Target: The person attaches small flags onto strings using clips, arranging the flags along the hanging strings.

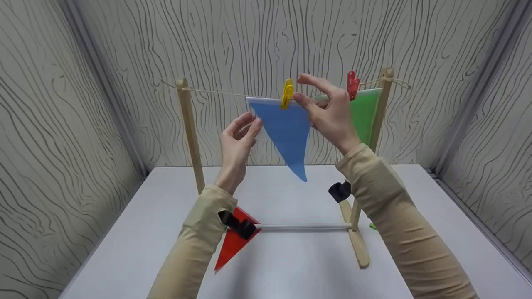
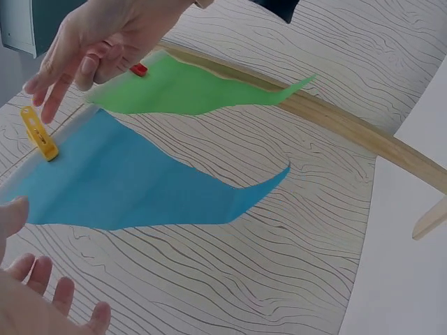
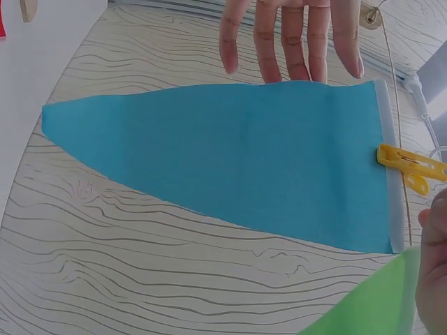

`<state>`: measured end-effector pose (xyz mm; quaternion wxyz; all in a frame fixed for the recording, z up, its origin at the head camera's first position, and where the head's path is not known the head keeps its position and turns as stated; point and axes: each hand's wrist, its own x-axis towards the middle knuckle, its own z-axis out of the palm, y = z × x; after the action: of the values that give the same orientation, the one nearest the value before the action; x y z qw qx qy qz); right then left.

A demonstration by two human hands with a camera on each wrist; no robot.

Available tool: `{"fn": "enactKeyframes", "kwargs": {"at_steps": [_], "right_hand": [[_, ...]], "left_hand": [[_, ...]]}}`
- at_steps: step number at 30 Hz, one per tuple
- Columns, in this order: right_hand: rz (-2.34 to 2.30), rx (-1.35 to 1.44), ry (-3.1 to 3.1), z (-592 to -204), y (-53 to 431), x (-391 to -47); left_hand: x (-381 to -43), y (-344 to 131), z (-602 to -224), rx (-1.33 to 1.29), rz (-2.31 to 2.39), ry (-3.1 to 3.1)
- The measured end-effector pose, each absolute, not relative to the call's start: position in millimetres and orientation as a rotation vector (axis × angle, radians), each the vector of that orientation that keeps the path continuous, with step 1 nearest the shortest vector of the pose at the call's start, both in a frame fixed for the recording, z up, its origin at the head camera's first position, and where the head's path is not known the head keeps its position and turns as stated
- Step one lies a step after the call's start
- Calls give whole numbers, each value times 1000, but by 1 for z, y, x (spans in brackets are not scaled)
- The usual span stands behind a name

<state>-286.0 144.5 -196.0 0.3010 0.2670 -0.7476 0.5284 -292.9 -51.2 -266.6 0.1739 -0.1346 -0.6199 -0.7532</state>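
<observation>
A blue pennant (image 1: 286, 137) with a white top strip hangs point down from a thin string (image 1: 218, 92). One yellow clothespin (image 1: 286, 93) clips the middle of its top edge to the string. My right hand (image 1: 332, 112) is just right of that clothespin, thumb and index finger spread apart and clear of it, as the left wrist view shows. At the pennant's left edge is my left hand (image 1: 237, 145), its fingers (image 3: 297, 45) loosely extended without pinching the cloth. Behind my right hand a green pennant (image 1: 365, 118) hangs by a red clothespin (image 1: 352, 86).
Two wooden posts, left (image 1: 191, 137) and right (image 1: 377, 128), carry the string. A white rod (image 1: 303, 226) runs low to the right post's wooden foot (image 1: 359, 251). A red pennant (image 1: 229, 251) lies on the white table (image 1: 291, 265), partly behind my left wrist. Wood-patterned panels (image 1: 249, 37) surround the table.
</observation>
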Motion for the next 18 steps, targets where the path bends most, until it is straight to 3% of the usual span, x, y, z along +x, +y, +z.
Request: {"fn": "enactKeyframes", "kwargs": {"at_steps": [18], "right_hand": [[1375, 852, -1752, -238, 163, -270]], "left_hand": [[-284, -64, -318, -249, -1927, -1932]]}}
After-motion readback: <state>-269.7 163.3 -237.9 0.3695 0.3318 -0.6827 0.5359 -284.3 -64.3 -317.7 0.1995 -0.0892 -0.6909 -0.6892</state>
